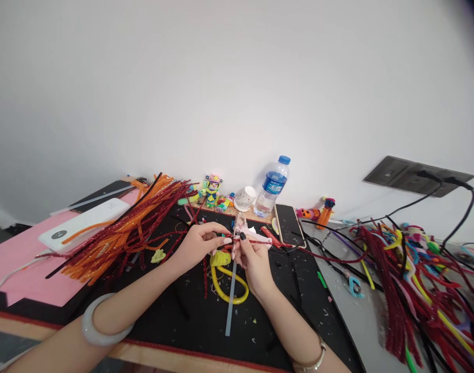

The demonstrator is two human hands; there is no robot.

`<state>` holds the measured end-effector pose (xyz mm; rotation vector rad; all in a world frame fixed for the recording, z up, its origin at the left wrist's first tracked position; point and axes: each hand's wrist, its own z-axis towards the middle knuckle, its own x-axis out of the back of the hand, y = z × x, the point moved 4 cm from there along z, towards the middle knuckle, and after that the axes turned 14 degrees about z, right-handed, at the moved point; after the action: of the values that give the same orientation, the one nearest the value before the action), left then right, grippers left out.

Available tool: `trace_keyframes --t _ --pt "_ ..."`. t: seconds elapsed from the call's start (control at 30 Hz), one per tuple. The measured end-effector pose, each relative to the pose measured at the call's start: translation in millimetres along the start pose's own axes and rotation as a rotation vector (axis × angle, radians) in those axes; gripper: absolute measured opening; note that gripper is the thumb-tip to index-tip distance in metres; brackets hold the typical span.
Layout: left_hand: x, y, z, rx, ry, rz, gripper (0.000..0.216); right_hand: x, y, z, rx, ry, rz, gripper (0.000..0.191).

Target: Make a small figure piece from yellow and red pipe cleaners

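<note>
My left hand [206,244] comes in from the left, thumb and fingers pinched on a dark red tinsel pipe cleaner [256,241]. Close beside it, my right hand [257,265] has its fingers closed on the same pipe cleaner, which runs sideways through both hands. Just below the fingertips lie a coiled yellow piece [221,258] and a yellow fuzzy loop [242,298]. A long translucent stick [229,311], like a glue stick, slants across the black mat [174,331]. Behind the fingers is a pale pink and white object [241,223], partly hidden.
Orange and red pipe cleaners [116,233] are heaped at left, near a white power bank [85,223]. At the back stand a paper cup [245,198], a water bottle [272,186] and small fuzzy dolls [212,190]. A phone [289,224] and more pipe cleaners [396,311] lie right.
</note>
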<state>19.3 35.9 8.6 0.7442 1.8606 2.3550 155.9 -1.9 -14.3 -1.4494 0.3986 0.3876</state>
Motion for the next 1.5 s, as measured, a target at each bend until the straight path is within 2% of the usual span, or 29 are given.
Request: trace_keyframes --t 0.2,0.37,0.53,0.6,0.83,0.97,1.2,1.3,1.4,1.5 --pt "0 -1 0 0.003 0.017 0.011 0.023 -2 4 -1 -0.076 -0.053 0.035 0.035" --pt "-3 7 -2 -0.138 -0.018 0.244 0.024 3 3 1 0.018 -0.041 0.004 0.044" --pt "-15 14 -7 -0.299 -0.265 0.402 0.023 5 4 -2 0.099 -0.076 -0.178 0.046" --pt "-16 14 -8 -0.319 -0.299 0.428 0.023 3 4 -2 0.097 -0.106 -0.256 0.045" --pt "-7 7 -3 -0.139 -0.065 0.226 0.021 5 -4 3 0.015 0.0 0.032 0.041" --pt "-7 5 -1 -0.09 -0.012 0.03 0.02 3 -1 3 -0.025 -0.026 0.022 0.039" --pt "-7 2 -2 -0.011 0.035 -0.076 0.019 -1 5 2 -0.055 -0.141 -0.028 0.038" --pt "-6 1 -1 -0.006 0.047 -0.027 0.021 -2 5 1 -0.049 -0.152 -0.056 0.038" --pt "-5 5 -1 -0.079 0.008 0.096 0.022 -1 2 -1 0.014 -0.127 -0.069 0.041" --pt "-9 12 -3 -0.149 -0.096 0.213 0.023 0 -4 -3 0.123 -0.075 -0.172 0.044"
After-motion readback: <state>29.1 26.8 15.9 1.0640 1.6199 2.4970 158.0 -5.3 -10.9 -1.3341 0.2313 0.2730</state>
